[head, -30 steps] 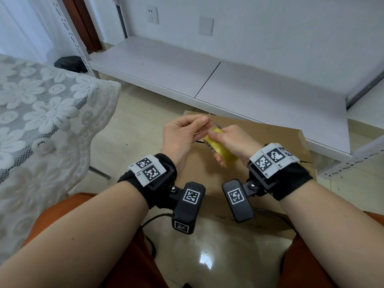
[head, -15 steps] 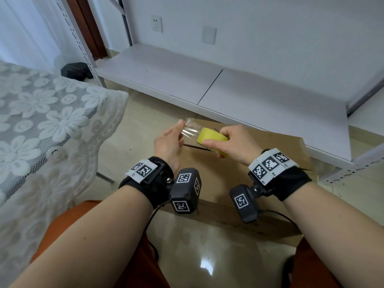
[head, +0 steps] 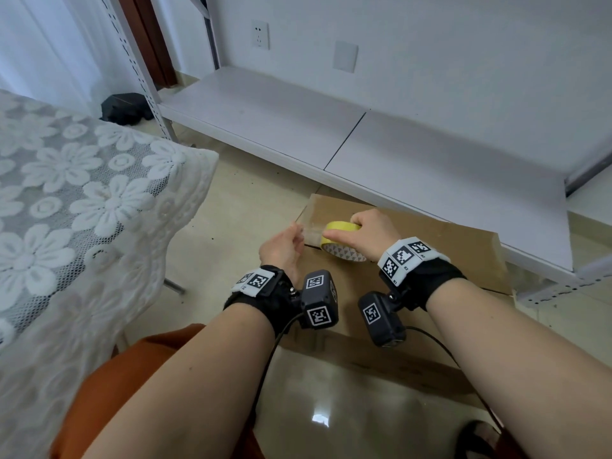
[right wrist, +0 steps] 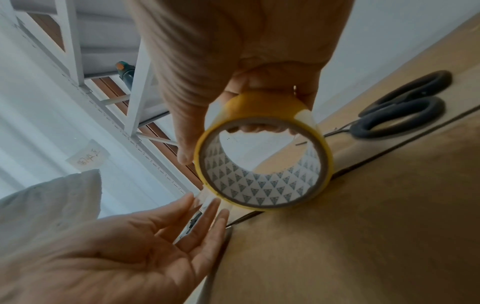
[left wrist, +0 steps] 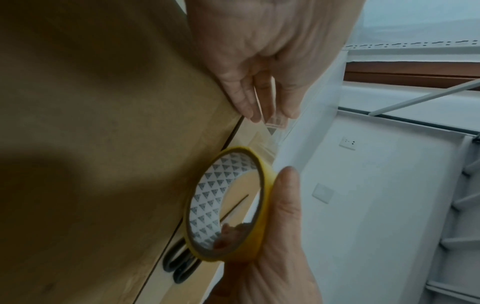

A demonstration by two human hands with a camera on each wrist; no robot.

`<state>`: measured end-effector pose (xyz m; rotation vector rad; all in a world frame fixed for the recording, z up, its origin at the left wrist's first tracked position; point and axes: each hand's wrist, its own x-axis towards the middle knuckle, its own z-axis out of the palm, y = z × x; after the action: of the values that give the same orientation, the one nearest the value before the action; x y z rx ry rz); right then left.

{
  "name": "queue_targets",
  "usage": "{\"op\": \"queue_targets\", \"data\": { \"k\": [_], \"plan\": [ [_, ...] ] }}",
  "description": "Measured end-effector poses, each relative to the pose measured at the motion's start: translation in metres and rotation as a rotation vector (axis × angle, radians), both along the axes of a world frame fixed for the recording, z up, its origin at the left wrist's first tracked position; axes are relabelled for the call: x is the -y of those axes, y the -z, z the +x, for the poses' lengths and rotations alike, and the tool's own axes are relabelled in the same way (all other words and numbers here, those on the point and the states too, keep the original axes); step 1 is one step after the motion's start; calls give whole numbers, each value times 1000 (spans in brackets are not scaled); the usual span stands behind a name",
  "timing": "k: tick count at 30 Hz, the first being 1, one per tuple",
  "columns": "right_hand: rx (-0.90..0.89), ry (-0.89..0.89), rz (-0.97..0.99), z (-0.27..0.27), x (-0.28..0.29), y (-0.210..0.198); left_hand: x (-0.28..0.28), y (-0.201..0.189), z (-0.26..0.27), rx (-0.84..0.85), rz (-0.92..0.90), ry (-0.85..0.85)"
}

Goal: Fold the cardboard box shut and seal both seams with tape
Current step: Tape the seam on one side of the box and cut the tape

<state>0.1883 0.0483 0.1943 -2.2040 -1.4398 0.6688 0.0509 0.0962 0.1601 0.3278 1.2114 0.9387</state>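
A brown cardboard box lies on the floor with its flaps folded down; a dark seam runs between them. My right hand grips a yellow tape roll that stands on edge on the box top, over the seam near the left end. A short clear strip runs from the roll to my left hand. The left thumb and fingers pinch the tape end just past the box's left edge. In the right wrist view the roll touches the cardboard.
Black-handled scissors lie on the box top beyond the roll. A low white shelf runs just behind the box. A lace-covered table stands to the left. Glossy floor lies between my knees and the box.
Both hands dropped from mid-air down to the box's left end. The left hand drew a short strip off the roll, and the roll now rests on the box top.
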Motion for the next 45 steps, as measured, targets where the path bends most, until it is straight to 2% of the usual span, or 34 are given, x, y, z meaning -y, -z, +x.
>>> {"op": "queue_targets", "data": {
  "k": [7, 12, 17, 20, 25, 34, 40, 45],
  "plan": [
    [-96, -2, 27, -6, -8, 11, -8, 17, -1, -20, -31, -90],
    [5, -106, -63, -4, -10, 20, -11, 26, -3, 16, -58, -169],
    [-6, -4, -19, -2, -8, 42, -15, 32, -4, 35, -51, -235],
    [-58, 53, 32, -5, -7, 50, -18, 36, -4, 7, -48, -240],
    [-98, 98, 4, -6, -8, 52, -20, 41, -1, -30, -56, -251],
    [-131, 119, 25, -9, -5, 50, -17, 47, 1, -300, -40, -163],
    [-189, 157, 97, -8, 0, 46, -18, 44, 1, -204, -25, -179],
    [-238, 174, 119, -10, 3, 44, -18, 49, -2, -234, -22, -189]
  ]
}}
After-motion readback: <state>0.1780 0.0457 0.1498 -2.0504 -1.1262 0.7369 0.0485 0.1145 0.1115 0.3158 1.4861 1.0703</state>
